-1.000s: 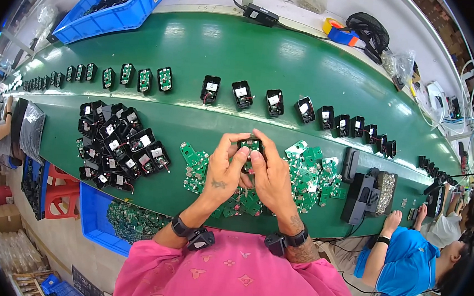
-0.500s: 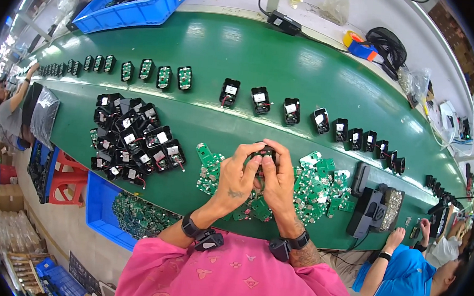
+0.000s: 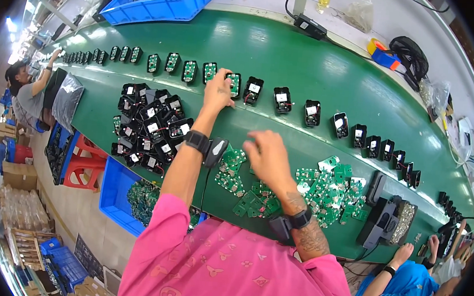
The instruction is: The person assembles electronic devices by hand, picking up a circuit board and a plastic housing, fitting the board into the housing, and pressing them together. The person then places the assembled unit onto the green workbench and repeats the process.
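Observation:
My left hand (image 3: 217, 92) reaches to the row at the far side and grips a small black plastic housing (image 3: 232, 85) with a green circuit board in it. Its fingers and thumb lie at the housing's edges. Just left of it stands another housing with a board (image 3: 209, 71); to its right is an open housing (image 3: 253, 90) with a white block and wires. My right hand (image 3: 270, 160) hovers over the bench, slightly blurred, its fingers apart and holding nothing. Near it lie loose green circuit boards (image 3: 328, 189). A heap of black housings (image 3: 152, 124) lies beside my left forearm.
A blue crate (image 3: 148, 4) of black parts stands at the far left. A blue bin (image 3: 115, 194) of boards is below the bench edge. Right are a black device (image 3: 377, 221) and a co-worker in blue (image 3: 404, 289). Another person (image 3: 27, 90) works at far left.
Both hands held the housing together near my chest. Now my left hand has carried it away and left to the row, and my right hand has let go. The view has shifted.

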A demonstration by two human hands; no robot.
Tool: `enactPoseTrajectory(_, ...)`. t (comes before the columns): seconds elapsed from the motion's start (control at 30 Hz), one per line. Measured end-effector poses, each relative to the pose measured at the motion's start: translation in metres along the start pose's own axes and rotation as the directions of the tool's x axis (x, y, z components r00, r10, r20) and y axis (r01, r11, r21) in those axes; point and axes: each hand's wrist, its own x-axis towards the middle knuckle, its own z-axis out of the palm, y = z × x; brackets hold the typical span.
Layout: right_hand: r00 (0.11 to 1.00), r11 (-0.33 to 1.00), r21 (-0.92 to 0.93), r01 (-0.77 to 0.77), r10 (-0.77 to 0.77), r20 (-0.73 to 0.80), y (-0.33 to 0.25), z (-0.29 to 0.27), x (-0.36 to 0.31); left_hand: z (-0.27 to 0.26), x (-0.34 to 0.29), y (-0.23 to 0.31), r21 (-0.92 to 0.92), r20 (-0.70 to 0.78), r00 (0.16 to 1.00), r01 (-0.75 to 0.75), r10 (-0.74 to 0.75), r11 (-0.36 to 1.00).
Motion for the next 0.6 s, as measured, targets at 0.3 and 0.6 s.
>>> enactPoseTrajectory(0.3,0.986,0.987,-0.16,-0.033,0.058,0.156,-0.013,0.039,-0.003,-0.008,-0.019,0.024,0.621,0.063,0.791,-0.508,0.608,0.597)
enactPoseTrajectory(0.6,0.998,0.994,0.099,-0.048,0.043,0.052,0.004,0.008,-0.01,-0.006,0.006,0.04,0.566,0.611,0.702,-0.711,0.366,0.417)
